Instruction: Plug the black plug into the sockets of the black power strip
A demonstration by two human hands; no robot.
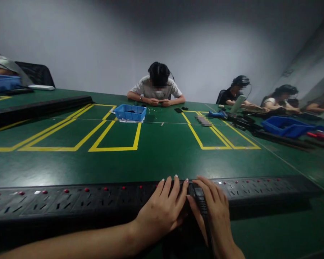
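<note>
A long black power strip with red switches lies across the green table in front of me. My right hand closes its fingers and thumb around a black plug with a ribbed neck and a cord running down toward me. The plug is at the strip, but I cannot tell whether its pins sit in a socket. My left hand rests on the strip just left of the plug, fingers stretched forward. The left thumb is hidden.
Yellow tape outlines mark the table. A blue bin stands ahead, before a seated person. More people sit at the right, near another blue bin and dark parts. A second black strip lies at the left.
</note>
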